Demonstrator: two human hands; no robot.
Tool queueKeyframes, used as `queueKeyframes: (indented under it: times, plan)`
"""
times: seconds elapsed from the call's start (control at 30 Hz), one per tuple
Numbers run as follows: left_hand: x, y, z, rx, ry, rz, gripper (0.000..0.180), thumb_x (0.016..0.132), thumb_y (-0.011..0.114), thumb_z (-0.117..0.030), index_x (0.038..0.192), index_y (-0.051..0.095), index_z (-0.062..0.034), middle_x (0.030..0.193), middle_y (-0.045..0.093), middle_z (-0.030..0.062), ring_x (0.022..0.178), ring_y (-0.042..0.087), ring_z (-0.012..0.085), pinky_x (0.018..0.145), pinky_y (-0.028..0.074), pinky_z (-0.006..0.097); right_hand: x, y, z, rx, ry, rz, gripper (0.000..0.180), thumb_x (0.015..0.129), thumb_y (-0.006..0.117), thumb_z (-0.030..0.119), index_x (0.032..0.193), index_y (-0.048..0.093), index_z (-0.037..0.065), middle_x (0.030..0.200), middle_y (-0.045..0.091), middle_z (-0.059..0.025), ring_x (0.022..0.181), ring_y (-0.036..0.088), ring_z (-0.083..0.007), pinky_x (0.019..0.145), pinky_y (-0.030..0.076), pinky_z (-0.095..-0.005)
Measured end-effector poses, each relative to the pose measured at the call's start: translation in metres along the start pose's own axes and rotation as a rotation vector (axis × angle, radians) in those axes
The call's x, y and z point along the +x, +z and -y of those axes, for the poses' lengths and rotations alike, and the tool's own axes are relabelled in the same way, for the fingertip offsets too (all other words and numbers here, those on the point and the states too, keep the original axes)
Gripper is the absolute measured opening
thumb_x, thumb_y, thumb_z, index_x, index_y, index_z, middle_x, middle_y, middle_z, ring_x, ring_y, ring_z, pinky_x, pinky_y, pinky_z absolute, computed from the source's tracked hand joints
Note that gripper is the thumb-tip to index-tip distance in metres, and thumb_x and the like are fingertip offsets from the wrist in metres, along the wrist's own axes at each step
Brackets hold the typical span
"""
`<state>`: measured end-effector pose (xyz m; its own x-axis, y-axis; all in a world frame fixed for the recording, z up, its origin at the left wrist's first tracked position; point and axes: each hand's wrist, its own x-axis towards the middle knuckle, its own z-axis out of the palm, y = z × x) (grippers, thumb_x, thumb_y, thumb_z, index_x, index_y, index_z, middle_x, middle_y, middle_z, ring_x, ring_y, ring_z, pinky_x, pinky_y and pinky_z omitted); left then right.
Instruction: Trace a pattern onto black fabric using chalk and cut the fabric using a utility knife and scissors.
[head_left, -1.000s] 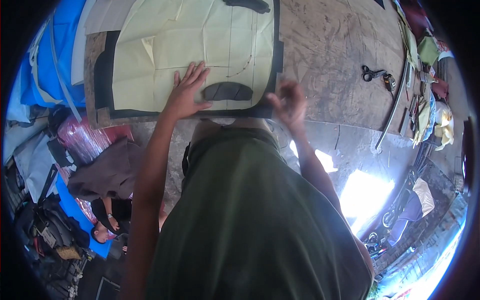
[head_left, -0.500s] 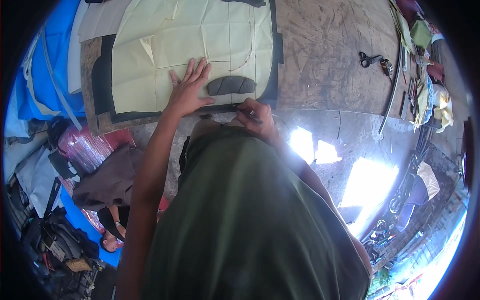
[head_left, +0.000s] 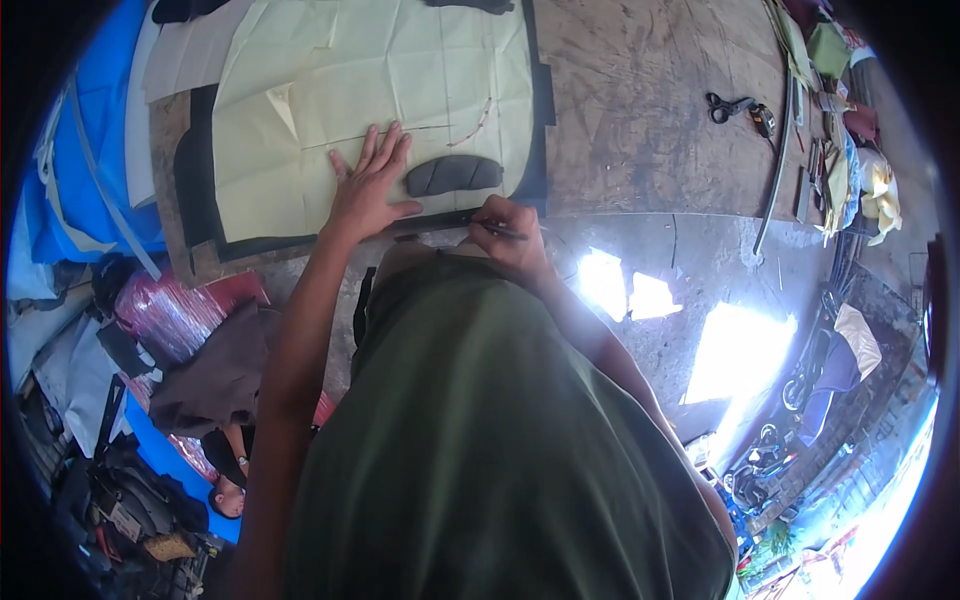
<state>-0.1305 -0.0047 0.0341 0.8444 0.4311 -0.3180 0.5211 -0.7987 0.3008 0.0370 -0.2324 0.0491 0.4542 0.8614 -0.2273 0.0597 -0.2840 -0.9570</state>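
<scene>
A creased pale yellow paper sheet (head_left: 270, 190) with drawn lines lies over a larger black sheet (head_left: 200, 170) on the wooden table. Fingers spread, my left hand (head_left: 368, 195) presses flat on the paper near its front edge. Just right of it rests a dark grey, curved, padded-looking block (head_left: 455, 176). A second dark block (head_left: 470, 3) is partly cut off at the top. My right hand (head_left: 512, 232) is closed round a slim dark pen (head_left: 505, 231) at the front edge of the sheets, right of my left hand. The pen's tip is hard to make out.
Black scissors (head_left: 728, 107) and a tape measure (head_left: 763, 121) lie on the table's right, beside a long metal strip (head_left: 775, 190) and fabric scraps (head_left: 828, 190). Blue sheeting (head_left: 100, 140) hangs at left. Another person (head_left: 230, 480) is at lower left, near wrapped bundles (head_left: 170, 300).
The whole view has shifted slightly, so the table and sheets appear a little further left. My left hand stays flat; my right hand keeps its grip on the pen near the edge.
</scene>
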Motion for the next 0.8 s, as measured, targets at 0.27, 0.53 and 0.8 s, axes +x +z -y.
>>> queueKeyframes:
  times: [0.27, 0.53, 0.8]
  plan:
    - [-0.002, 0.002, 0.005, -0.021, 0.028, -0.02, 0.115, 0.075, 0.084, -0.048, 0.17, 0.027, -0.0184, 0.181, 0.017, 0.0035, 0.166, 0.009, 0.037, 0.112, 0.014, 0.088, 0.076, -0.219, -0.051, -0.738, -0.28, -0.69, 0.041, 0.086, 0.065, 0.0, 0.126, 0.069, 0.006, 0.113, 0.07, -0.014, 0.087, 0.068, -0.0294, 0.076, 0.055, -0.0371]
    - [0.001, -0.015, -0.024, 0.09, -0.105, 0.122, 0.119, 0.074, 0.074, -0.068, 0.171, 0.025, -0.0176, 0.181, 0.014, 0.0038, 0.166, 0.01, 0.037, 0.113, 0.009, 0.09, 0.104, -0.355, -0.094, -1.307, -0.002, -0.646, 0.049, 0.086, 0.069, 0.01, 0.135, 0.064, 0.005, 0.123, 0.065, -0.0194, 0.102, 0.067, -0.0389, 0.084, 0.056, -0.0472]
    - [0.01, -0.013, -0.027, 0.111, -0.121, 0.127, 0.121, 0.074, 0.073, -0.07, 0.171, 0.023, -0.0168, 0.182, 0.011, 0.0035, 0.166, 0.008, 0.0372, 0.113, 0.008, 0.089, 0.147, -0.461, -0.101, -0.693, 0.11, -0.964, 0.028, 0.086, 0.072, 0.028, 0.096, 0.078, 0.002, 0.086, 0.077, -0.0203, 0.075, 0.073, -0.0392, 0.07, 0.057, -0.0449]
